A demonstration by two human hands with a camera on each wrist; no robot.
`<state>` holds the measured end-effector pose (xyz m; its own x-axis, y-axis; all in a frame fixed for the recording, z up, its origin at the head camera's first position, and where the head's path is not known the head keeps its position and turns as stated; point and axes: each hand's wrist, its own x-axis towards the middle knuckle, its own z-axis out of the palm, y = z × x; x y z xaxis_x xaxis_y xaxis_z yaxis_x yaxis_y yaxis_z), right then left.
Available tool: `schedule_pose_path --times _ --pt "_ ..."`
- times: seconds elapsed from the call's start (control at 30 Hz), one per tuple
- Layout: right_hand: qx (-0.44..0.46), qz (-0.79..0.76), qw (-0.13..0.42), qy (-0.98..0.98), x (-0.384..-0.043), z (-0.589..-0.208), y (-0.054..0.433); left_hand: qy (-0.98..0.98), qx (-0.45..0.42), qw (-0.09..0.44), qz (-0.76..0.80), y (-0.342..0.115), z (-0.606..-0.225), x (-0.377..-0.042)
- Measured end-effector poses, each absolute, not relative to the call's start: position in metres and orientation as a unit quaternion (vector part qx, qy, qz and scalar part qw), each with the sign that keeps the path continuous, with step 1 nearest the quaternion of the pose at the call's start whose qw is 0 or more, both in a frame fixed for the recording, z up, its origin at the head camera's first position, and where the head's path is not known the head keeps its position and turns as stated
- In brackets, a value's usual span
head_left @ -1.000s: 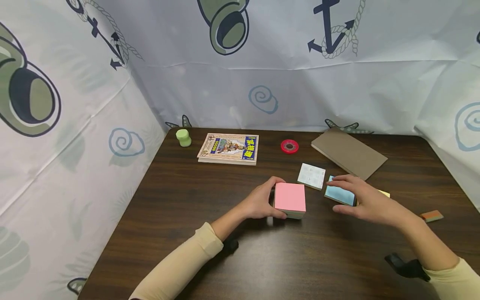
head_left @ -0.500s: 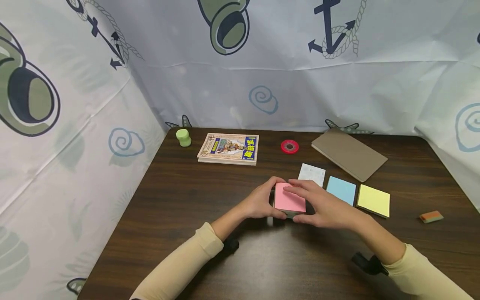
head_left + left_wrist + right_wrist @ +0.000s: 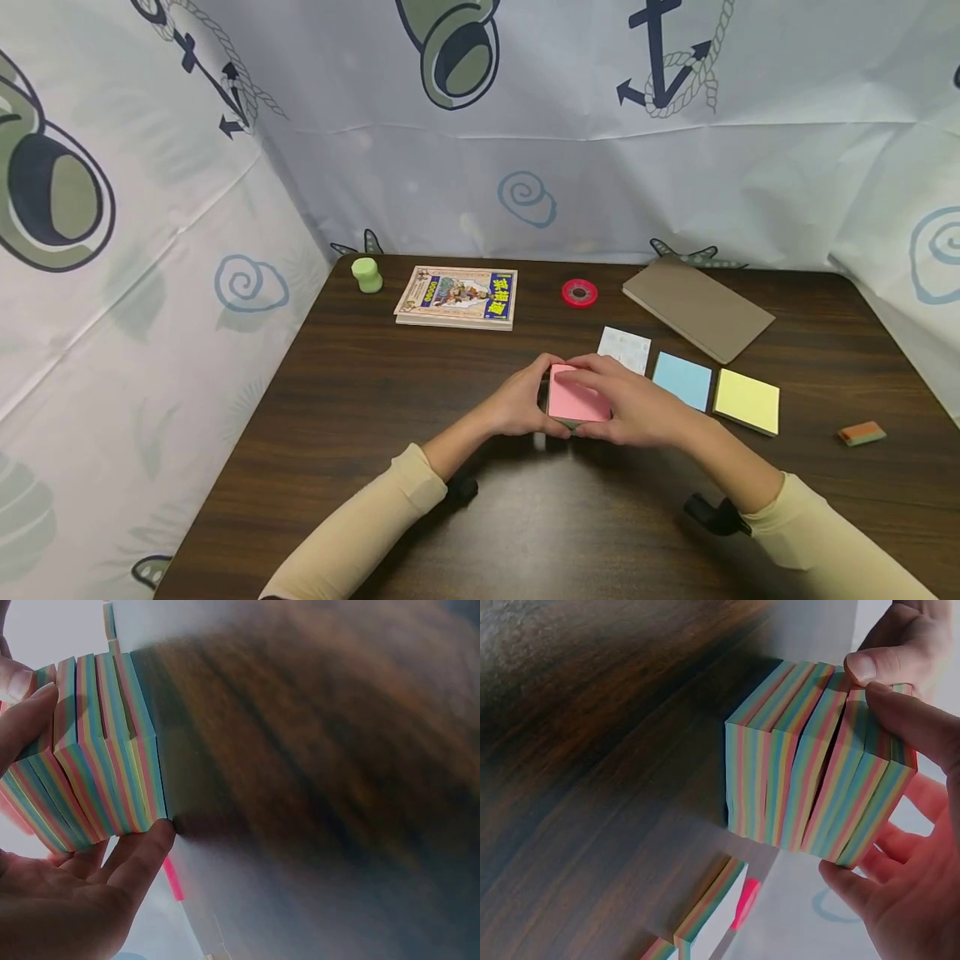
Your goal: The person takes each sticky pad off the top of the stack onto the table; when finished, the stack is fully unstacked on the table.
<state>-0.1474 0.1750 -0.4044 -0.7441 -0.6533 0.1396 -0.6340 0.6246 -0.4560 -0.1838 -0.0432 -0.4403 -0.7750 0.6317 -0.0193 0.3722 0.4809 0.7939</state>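
A tall stack of sticky note pads (image 3: 581,402), pink on top with striped multicoloured sides, stands near the middle of the table in the head view. My left hand (image 3: 517,406) grips its left side, thumb at the near edge and fingers round the far edge. From the right, my right hand (image 3: 633,406) holds the upper part, its thumb meeting the left thumb at the near side. In the left wrist view the stacked pads (image 3: 97,772) rest on the tabletop, slightly uneven. The right wrist view has the right thumb and fingers spanning the upper pads (image 3: 862,787).
White (image 3: 628,348), blue (image 3: 682,380) and yellow (image 3: 747,402) note pads lie to the right. Behind are a grey-brown notebook (image 3: 697,308), a red ring-shaped roll (image 3: 579,292), a book (image 3: 459,297) and a green object (image 3: 367,275). A small orange-green block (image 3: 862,432) lies far right.
My right hand has come left from above the blue pad to the pink-topped stack and closed in on its upper part. The left hand has kept its grip there.
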Motion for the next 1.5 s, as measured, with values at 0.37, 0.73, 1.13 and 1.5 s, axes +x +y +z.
schedule_pose_path --times 0.37,0.73,1.13,1.5 --pt "-0.349 -0.291 0.054 0.889 -0.153 -0.394 0.189 0.848 0.301 0.15 0.409 -0.042 -0.442 -0.184" --pt "-0.333 -0.313 0.001 0.89 -0.203 -0.387 0.208 0.852 0.301 0.143 0.405 -0.042 -0.444 -0.185" --pt "-0.266 -0.286 0.027 0.92 -0.261 -0.428 0.19 0.855 0.297 0.144 0.4 -0.042 -0.444 -0.185" --pt "-0.28 -0.253 0.055 0.924 -0.274 -0.44 0.172 0.855 0.3 0.146 0.397 -0.041 -0.444 -0.184"
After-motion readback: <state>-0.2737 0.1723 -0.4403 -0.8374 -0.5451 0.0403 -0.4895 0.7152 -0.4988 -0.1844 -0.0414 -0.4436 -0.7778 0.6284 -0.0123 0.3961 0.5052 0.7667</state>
